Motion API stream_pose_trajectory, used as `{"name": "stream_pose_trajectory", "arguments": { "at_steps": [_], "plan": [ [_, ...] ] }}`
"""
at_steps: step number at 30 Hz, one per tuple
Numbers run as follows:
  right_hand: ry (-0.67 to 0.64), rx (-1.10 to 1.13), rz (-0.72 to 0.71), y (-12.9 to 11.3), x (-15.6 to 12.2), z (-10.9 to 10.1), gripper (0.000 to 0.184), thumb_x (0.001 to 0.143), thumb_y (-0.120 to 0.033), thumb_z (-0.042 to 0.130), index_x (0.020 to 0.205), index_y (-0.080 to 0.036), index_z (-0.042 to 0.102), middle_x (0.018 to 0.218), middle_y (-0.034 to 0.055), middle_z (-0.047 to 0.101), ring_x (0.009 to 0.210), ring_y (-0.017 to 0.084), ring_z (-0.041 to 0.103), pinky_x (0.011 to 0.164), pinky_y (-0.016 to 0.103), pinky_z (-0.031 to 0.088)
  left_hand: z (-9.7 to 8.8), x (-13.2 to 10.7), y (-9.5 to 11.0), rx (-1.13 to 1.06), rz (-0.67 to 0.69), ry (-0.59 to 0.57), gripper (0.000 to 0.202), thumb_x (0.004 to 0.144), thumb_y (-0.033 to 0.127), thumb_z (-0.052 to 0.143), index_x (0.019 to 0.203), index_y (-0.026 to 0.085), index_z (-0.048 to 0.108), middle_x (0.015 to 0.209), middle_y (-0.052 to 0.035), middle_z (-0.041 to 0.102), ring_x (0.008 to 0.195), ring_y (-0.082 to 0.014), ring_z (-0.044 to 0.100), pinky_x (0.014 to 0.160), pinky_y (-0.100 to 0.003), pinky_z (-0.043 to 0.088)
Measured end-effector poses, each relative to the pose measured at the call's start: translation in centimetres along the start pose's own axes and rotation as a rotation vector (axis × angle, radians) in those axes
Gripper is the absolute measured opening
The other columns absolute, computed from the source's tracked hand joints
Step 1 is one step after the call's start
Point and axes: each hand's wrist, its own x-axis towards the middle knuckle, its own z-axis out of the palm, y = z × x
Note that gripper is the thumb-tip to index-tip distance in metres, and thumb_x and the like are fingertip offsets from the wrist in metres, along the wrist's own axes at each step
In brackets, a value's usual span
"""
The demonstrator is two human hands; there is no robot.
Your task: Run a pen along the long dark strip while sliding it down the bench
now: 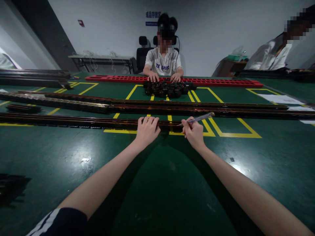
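Observation:
A long dark rail with glossy brownish edges lies across the green table in front of me. My left hand rests on it with the fingers curled over its top, pressing it down. In a closed grip, my right hand holds a screwdriver with a clear handle. The handle end points up to the right, while the thin shaft slants down to the left. Its tip is at the rail, right of my left hand; whether it touches a screw is too small to tell.
Behind the rail lie more long dark rails. Across the table a person handles a heap of black parts before a red slotted beam. Dark parts sit at left, papers at right. Yellow tape marks the green tabletop.

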Motion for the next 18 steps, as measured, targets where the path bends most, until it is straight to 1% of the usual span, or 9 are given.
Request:
{"name": "stream_pose_trajectory", "arguments": {
  "at_steps": [7,12,18],
  "plan": [
    [0.003,-0.014,-0.01,0.18,0.05,0.1,0.039,0.086,-0.056,0.048,0.067,-0.021,0.045,0.05,-0.0009,0.054,0.04,0.011,0.051,0.038,0.022,0.037,0.08,-0.04,0.01,0.02,0.006,0.006,0.036,0.089,0.022,0.038,0.119,0.016,0.058,0.116,-0.0121,0.064,0.11,-0.0284,0.054,0.098,-0.048,0.035],
    [0.038,-0.022,-0.009,0.15,-0.02,0.05,0.04,0.087,-0.056,0.047,0.067,-0.021,0.045,0.049,-0.0011,0.053,0.04,0.011,0.051,0.039,0.022,0.037,0.16,-0.08,-0.11,0.01,0.016,0.004,0.036,0.09,0.022,0.036,0.118,0.016,0.059,0.116,-0.0121,0.064,0.109,-0.0276,0.054,0.097,-0.048,0.036],
    [0.049,-0.017,-0.003,0.09,-0.09,-0.01,0.041,0.087,-0.057,0.047,0.066,-0.022,0.045,0.048,-0.0017,0.052,0.04,0.011,0.051,0.039,0.022,0.037,0.14,-0.01,-0.17,-0.012,0.015,0.006,0.034,0.09,0.022,0.037,0.115,0.016,0.06,0.115,-0.0122,0.064,0.108,-0.0276,0.055,0.097,-0.048,0.037]
  ]
}}
